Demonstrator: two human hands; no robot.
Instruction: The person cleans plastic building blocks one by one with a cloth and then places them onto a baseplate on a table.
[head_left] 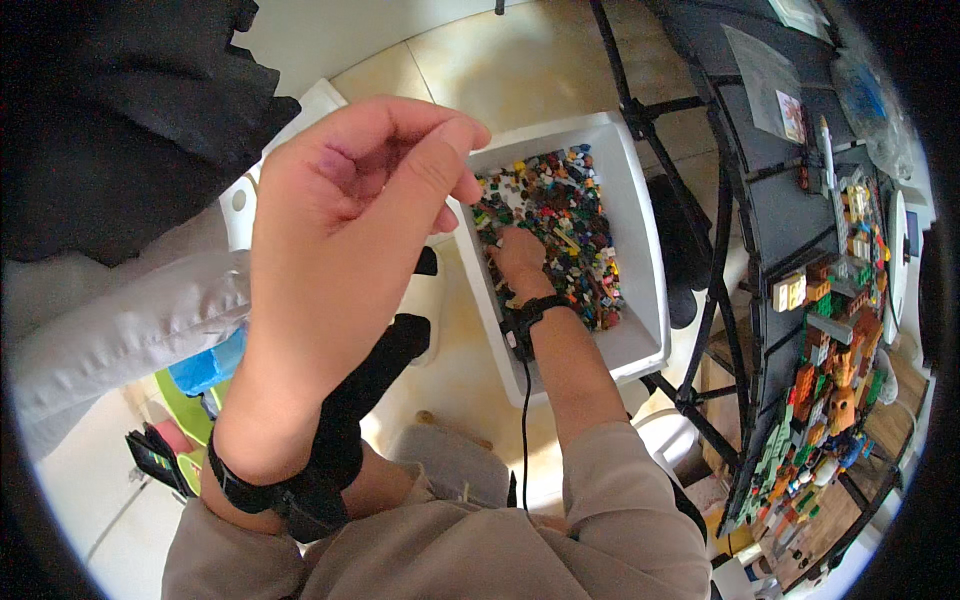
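Note:
My left hand (350,220) is raised close in front of me, left of a white bin (645,250). Its fingers curl in and the thumb lies against the index finger; whatever they may hold is hidden. Down in the bin, my right hand (520,258) reaches into a heap of small mixed toy bricks (570,215) near the left wall. Its fingertips point down among the pieces, so I cannot see whether they grip any. Both wrists wear black straps, and a black cable runs from the right one.
On the right stands a black-framed table (750,200) bearing a colourful brick build (840,330), a clear plastic bag (765,85) and a white pen (827,155). Black cloth (120,120) hangs at upper left. A blue item (210,362) lies below grey fabric (130,330).

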